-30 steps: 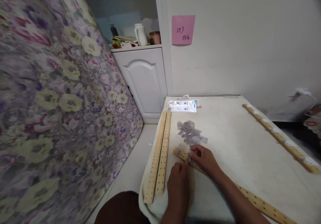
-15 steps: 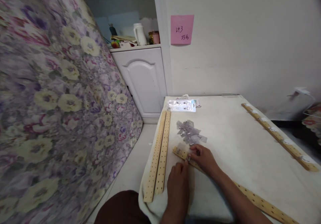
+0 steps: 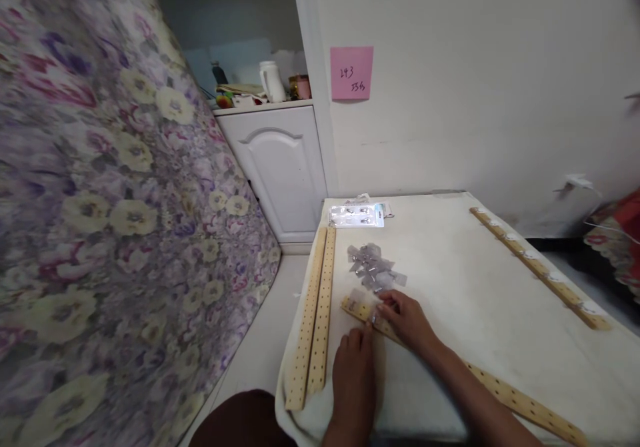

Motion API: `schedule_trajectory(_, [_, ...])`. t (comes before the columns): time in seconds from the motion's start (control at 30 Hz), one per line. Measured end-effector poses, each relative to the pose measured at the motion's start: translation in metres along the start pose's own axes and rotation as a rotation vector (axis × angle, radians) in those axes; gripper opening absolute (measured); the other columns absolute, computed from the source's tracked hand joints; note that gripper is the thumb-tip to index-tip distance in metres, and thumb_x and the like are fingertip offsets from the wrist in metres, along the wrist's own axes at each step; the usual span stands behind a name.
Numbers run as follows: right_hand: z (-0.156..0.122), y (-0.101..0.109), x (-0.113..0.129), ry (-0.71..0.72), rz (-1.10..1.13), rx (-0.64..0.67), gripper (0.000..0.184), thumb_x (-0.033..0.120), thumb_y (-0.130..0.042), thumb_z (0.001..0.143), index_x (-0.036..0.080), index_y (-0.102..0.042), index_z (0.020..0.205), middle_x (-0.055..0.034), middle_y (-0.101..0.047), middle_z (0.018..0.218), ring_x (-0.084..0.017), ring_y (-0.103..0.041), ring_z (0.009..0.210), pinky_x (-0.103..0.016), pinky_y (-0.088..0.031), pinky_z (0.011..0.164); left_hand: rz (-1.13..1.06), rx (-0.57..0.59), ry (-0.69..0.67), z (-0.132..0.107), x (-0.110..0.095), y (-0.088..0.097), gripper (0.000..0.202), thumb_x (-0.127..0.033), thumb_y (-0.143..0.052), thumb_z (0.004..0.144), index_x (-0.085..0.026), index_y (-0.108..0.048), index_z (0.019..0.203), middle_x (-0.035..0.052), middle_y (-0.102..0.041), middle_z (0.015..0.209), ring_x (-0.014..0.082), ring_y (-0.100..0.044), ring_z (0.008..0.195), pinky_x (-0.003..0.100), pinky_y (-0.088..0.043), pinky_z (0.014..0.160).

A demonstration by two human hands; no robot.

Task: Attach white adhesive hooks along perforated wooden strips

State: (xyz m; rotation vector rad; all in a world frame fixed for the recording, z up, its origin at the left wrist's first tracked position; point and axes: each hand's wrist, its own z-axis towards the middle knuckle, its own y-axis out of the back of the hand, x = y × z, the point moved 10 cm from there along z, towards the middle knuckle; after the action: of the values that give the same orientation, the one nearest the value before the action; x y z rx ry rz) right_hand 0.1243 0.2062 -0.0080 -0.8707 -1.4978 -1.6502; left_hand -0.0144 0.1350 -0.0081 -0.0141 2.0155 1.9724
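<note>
Right hand: yours (image 3: 409,319) comes in over the strip, its thumb and fingers drawn close together at a small clear packet; you cannot tell from here whether they pinch it or only press it.
Left hand: yours (image 3: 354,375) lies just on the near side of the strip, back up, fingers partly curled, with a fingertip at the strip's edge; whether it grips anything is hidden.
Strip in work: the perforated wooden strip (image 3: 520,395) slants across the table (image 3: 430,240), its far end just beyond your fingers; your right forearm covers the middle, and the holes show again on the other side.
Packets on it: one clear packet (image 3: 353,303) with a small metal piece sits by the strip's far end; another shiny metal piece (image 3: 375,318) is at your right fingertips.
Loose heap: the pile of greyish packets (image 3: 373,267) overlaps in a jumble just beyond your right hand.
Spare strips: two perforated strips (image 3: 321,327) lie side by side along the table's left edge, to the left of your left hand.
Filled strip: along the right side, well apart from your hands, lies a wooden strip (image 3: 537,272) with a row of clear packets.
Far edge: a clear blister pack (image 3: 356,215) holding metal pieces lies near the wall.
Wall: a pink note (image 3: 351,73) with handwriting.
</note>
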Motion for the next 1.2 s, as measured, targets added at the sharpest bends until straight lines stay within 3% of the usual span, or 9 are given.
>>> schedule_trajectory(0.13, [-0.016,0.022,-0.003,0.022,-0.072,-0.033,0.024,0.035,-0.054,0.079,0.018,-0.063,0.094,-0.0044,-0.066,0.083,-0.019,-0.06,0.074,-0.03,-0.045,0.07,-0.041,0.014,0.021,0.0,0.001,0.002,0.055,-0.005,-0.037,0.085,-0.021,-0.037,0.138,0.007,-0.054,0.116,0.0212,-0.048,0.102,0.031,-0.038,0.085])
schedule_trajectory(0.3, [-0.055,0.047,-0.022,-0.022,-0.174,0.062,0.022,0.038,-0.06,0.074,0.022,-0.06,0.09,-0.0007,-0.059,0.072,-0.018,-0.056,0.066,-0.029,-0.043,0.061,-0.099,0.009,0.04,-0.002,0.002,0.006,0.05,-0.007,-0.035,0.086,-0.017,-0.041,0.135,0.009,-0.054,0.119,0.0214,-0.046,0.107,0.031,-0.036,0.091])
schedule_trajectory(0.4, [-0.076,0.056,-0.026,0.012,-0.235,0.11,0.023,0.036,-0.065,0.069,0.023,-0.061,0.087,-0.003,-0.06,0.085,-0.02,-0.057,0.077,-0.029,-0.045,0.068,-0.136,-0.003,0.05,-0.003,0.002,0.011,0.042,-0.01,-0.031,0.089,-0.019,-0.049,0.126,0.0073,-0.055,0.113,0.0206,-0.047,0.104,0.03,-0.037,0.09])
schedule_trajectory(0.53, [-0.087,0.064,-0.025,0.019,-0.309,0.074,0.027,0.03,-0.065,0.067,0.025,-0.061,0.093,-0.0043,-0.059,0.094,-0.022,-0.056,0.089,-0.031,-0.045,0.078,-0.154,-0.025,0.044,-0.002,-0.001,0.018,0.035,-0.012,-0.031,0.089,-0.019,-0.055,0.113,0.0068,-0.055,0.107,0.02,-0.048,0.1,0.029,-0.038,0.086])
schedule_trajectory(0.73, [-0.091,0.061,-0.019,-0.028,-0.395,0.059,0.012,0.031,-0.057,0.071,0.023,-0.058,0.08,-0.0032,-0.057,0.088,-0.021,-0.056,0.086,-0.03,-0.044,0.072,-0.151,-0.01,0.043,-0.002,0.0,0.016,0.035,-0.013,-0.033,0.087,-0.019,-0.054,0.115,0.0073,-0.054,0.109,0.0197,-0.048,0.102,0.027,-0.037,0.084])
schedule_trajectory(1.2, [-0.109,0.034,0.0,-0.053,-0.454,-0.049,0.013,0.031,-0.056,0.073,0.024,-0.054,0.083,-0.0026,-0.056,0.091,-0.021,-0.058,0.085,-0.03,-0.045,0.069,-0.205,-0.046,0.025,0.0,0.001,0.017,0.035,-0.015,-0.03,0.088,-0.018,-0.057,0.109,0.0085,-0.055,0.105,0.021,-0.05,0.1,0.029,-0.039,0.084])
